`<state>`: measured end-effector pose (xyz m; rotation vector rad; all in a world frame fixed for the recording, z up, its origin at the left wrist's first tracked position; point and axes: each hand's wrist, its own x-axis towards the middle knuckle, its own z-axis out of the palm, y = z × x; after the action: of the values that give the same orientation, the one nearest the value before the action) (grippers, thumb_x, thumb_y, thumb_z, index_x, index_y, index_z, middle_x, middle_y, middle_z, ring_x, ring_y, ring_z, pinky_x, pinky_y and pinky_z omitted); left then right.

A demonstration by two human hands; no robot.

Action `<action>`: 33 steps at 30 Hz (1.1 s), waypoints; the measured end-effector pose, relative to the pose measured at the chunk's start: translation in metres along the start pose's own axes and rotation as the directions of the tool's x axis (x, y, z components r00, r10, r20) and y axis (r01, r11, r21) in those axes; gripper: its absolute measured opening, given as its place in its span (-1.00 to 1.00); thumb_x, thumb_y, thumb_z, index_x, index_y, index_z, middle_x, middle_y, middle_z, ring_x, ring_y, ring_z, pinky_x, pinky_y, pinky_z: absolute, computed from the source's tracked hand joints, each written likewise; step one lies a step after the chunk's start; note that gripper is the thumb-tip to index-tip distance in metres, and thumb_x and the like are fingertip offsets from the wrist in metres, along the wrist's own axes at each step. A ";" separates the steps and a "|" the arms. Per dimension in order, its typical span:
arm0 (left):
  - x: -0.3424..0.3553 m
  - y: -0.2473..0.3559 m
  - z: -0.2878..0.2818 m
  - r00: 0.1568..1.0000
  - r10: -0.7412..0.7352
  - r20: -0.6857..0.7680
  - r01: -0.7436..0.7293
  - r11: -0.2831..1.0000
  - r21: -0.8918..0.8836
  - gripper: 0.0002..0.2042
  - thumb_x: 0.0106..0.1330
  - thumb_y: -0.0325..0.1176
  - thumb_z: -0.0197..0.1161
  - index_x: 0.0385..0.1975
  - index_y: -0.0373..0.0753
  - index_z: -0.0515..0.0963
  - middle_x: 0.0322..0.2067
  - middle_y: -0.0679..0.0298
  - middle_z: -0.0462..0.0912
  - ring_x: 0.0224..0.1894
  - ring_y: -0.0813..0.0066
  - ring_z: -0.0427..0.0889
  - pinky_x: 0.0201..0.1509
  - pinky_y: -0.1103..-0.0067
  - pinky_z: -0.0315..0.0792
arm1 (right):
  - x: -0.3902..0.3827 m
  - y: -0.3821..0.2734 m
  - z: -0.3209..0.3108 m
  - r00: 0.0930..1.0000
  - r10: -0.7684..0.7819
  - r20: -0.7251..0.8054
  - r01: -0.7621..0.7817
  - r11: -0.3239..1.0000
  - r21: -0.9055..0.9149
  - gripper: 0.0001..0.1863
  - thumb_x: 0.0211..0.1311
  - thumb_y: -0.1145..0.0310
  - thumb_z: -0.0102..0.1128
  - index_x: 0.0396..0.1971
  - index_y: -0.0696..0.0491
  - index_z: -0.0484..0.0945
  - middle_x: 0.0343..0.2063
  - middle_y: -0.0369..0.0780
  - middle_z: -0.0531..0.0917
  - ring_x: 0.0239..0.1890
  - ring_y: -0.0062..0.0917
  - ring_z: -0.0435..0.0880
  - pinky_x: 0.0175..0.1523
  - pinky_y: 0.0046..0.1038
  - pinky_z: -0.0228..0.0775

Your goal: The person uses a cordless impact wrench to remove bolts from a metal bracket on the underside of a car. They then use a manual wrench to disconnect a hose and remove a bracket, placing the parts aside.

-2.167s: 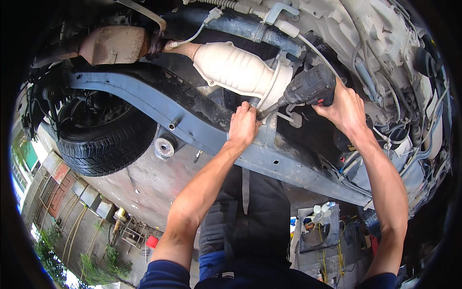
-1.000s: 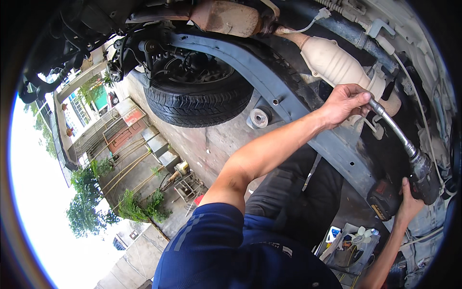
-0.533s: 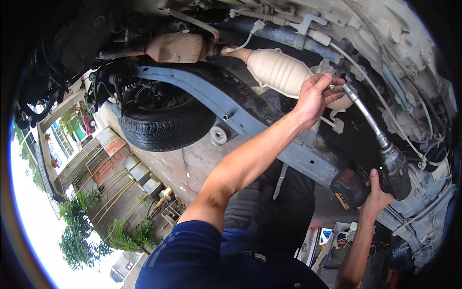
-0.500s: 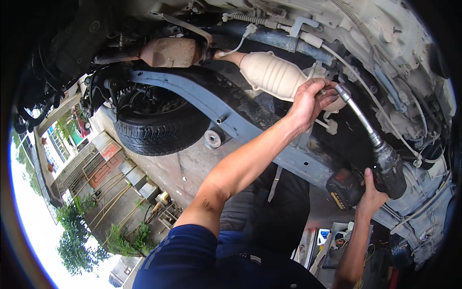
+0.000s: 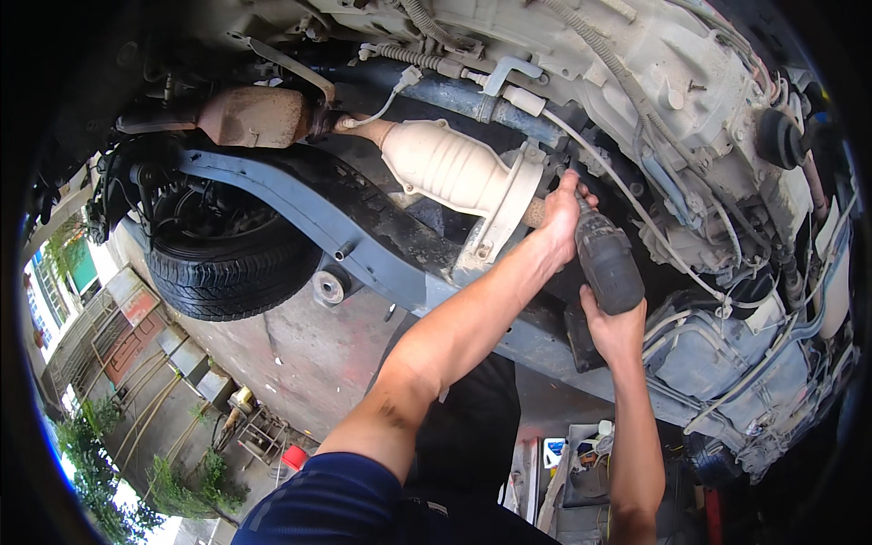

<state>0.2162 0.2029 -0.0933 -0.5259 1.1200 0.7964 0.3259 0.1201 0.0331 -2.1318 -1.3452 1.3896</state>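
My right hand (image 5: 615, 320) is wrapped around the handle of a dark cordless impact wrench (image 5: 610, 265), which points up and away under a raised vehicle. The block at the base of its grip (image 5: 581, 338) hangs beside the frame rail. At the wrench's nose is my left hand (image 5: 563, 216), its fingers curled; what they close on is hidden, as is the tip of the tool. Just left of that hand sits a pale ribbed exhaust heat shield (image 5: 445, 165), with a bracket (image 5: 510, 204) at its near end.
A blue-grey frame rail (image 5: 381, 259) crosses beneath the exhaust. To the left is a tyre (image 5: 232, 272); a rusty exhaust canister (image 5: 254, 118) lies beyond. Cables and a pale casing (image 5: 668, 73) fill the upper right. A cluttered tray (image 5: 581, 486) stands below.
The wrench and my right hand have moved up and left to my left hand. The extension bar that showed is now out of sight. The view has shifted right.
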 end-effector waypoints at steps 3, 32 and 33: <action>0.012 0.014 -0.009 0.999 -0.017 -0.040 0.015 0.999 -0.052 -0.66 0.53 -0.04 0.04 -0.42 -0.13 0.42 -0.51 0.23 0.55 -0.48 0.33 0.53 -0.33 0.34 0.53 | 0.026 -0.009 0.019 0.999 0.039 -0.026 -0.039 0.999 0.008 -0.76 0.06 0.47 0.33 -0.27 0.28 0.67 -0.37 0.07 0.76 -0.19 -0.14 0.80 -0.07 -0.27 0.56; 0.035 0.077 -0.040 0.935 -0.332 0.121 0.347 0.929 -0.130 -0.65 0.58 0.01 0.04 -0.01 -0.16 0.49 -0.12 0.22 0.66 -0.08 0.27 0.66 0.06 0.19 0.58 | 0.129 -0.101 0.030 0.958 0.195 0.213 0.015 0.702 -0.712 -0.60 0.08 0.48 0.23 -0.01 0.08 0.64 -0.19 0.09 0.72 0.00 0.04 0.67 0.07 -0.08 0.52; 0.036 0.076 -0.041 0.934 -0.336 0.119 0.351 0.926 -0.142 -0.68 0.58 -0.01 0.05 -0.04 -0.16 0.49 -0.16 0.25 0.67 -0.12 0.30 0.68 -0.01 0.24 0.62 | 0.129 -0.103 0.031 0.956 0.192 0.221 0.022 0.707 -0.707 -0.61 0.08 0.48 0.24 -0.02 0.08 0.64 -0.19 0.09 0.72 0.00 0.04 0.67 0.07 -0.08 0.52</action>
<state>0.1405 0.2308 -0.1407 -0.7898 0.8490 0.5985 0.2580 0.2711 0.0078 -2.5332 -2.2128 1.3903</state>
